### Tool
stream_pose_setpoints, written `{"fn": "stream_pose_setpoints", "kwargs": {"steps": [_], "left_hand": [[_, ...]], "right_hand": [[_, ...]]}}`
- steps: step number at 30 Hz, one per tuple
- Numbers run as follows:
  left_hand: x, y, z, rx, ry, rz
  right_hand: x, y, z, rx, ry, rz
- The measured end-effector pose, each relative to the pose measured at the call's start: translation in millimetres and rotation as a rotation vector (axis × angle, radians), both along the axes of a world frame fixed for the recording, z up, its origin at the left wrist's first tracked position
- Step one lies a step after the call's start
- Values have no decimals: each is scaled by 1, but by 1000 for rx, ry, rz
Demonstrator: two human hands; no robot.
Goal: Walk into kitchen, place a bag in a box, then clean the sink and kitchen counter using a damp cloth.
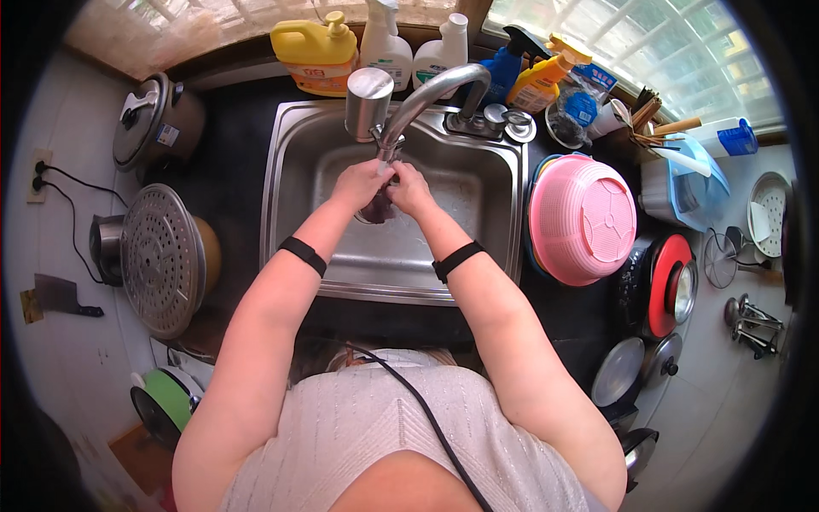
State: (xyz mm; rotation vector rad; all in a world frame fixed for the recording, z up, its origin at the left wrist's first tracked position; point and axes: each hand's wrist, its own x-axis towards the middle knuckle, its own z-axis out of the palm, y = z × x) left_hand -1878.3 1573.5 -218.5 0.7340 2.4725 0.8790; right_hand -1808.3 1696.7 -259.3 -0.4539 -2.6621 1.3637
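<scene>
My left hand (359, 185) and my right hand (411, 188) are close together over the stainless steel sink (390, 256), right under the end of a metal faucet (435, 80). Between them both hands grip a dark reddish-brown, limp piece (379, 211). Whether it is cloth or food I cannot tell, and my fingers cover its upper part. Its lower end hangs down into the basin. A steel cylinder (369, 102) is fixed to the faucet, just beyond my left hand.
Behind the sink stand a yellow jug (317, 54), white bottles (387, 54) and an orange spray bottle (534, 83). An upturned pink plastic basket (582, 221) sits close on the right. A perforated steamer plate (160, 259) and a lidded pot (160, 125) flank the left.
</scene>
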Motion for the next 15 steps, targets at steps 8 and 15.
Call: {"fn": "stream_pose_setpoints", "kwargs": {"steps": [8, 15], "left_hand": [[-13, -26, -12, -14, 61, 122], [4, -57, -4, 124, -104, 137]], "right_hand": [[-27, 37, 4, -371, -188, -185], [-37, 71, 12, -565, 124, -604]]}}
